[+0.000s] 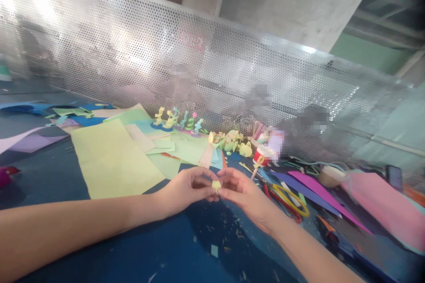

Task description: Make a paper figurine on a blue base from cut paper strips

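A small pale yellow paper piece (216,184) is pinched between my two hands over the dark blue table. My left hand (186,189) grips its left side with thumb and fingertips. On the right side, the thumb and fingers of my right hand (244,194) close on the same piece. Its exact folded shape is too small to make out. Just right of my right hand lie scissors with yellow and red handles (292,199). A large pale yellow sheet (114,159) spreads beyond my left forearm.
Small paper figures (177,119) stand at the back, beside yellow-green paper shapes (230,140) and a red-and-white cup (261,155). Purple, magenta and pink sheets (381,205) lie right, near a phone (394,177). Paper scraps (214,251) dot the table (133,247). A perforated metal screen (133,53) rises behind.
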Demonstrator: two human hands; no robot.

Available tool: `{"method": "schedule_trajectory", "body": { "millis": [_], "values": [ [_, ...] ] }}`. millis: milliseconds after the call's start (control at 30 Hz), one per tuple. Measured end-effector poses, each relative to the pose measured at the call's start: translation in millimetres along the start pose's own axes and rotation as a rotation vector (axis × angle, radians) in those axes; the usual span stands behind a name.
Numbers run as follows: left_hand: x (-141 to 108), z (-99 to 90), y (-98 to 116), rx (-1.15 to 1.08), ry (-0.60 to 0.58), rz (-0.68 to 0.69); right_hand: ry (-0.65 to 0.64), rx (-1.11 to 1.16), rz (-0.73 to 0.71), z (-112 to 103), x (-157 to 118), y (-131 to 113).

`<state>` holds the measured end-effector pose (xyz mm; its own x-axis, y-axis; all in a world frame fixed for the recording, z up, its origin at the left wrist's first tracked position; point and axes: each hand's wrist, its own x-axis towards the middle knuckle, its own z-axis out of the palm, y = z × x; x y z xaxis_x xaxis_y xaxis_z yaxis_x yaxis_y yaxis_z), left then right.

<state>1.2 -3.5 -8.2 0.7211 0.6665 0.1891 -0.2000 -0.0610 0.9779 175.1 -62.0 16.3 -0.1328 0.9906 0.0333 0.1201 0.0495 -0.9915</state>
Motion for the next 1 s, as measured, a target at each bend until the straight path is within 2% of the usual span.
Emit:
{"method": "schedule_trajectory", "body": {
  "millis": [167, 367, 667, 1000],
  "values": [
    [0, 0.3, -1, 0.013, 0.003, -0.001, -0.005, -0.005, -0.001, -1, 0, -1],
    [-2, 1.3, -1, 0.040, -0.012, 0.030, -0.069, 0.041, 0.046, 2, -3, -8],
    [-5, 3.4, 1, 0.114, -0.018, 0.081, -0.076, 0.070, 0.071, 3, -5, -14],
    [-4, 3.0, 0, 0.144, -0.022, 0.073, -0.073, 0.124, 0.094, 5, -4, -13]
  ]
}}
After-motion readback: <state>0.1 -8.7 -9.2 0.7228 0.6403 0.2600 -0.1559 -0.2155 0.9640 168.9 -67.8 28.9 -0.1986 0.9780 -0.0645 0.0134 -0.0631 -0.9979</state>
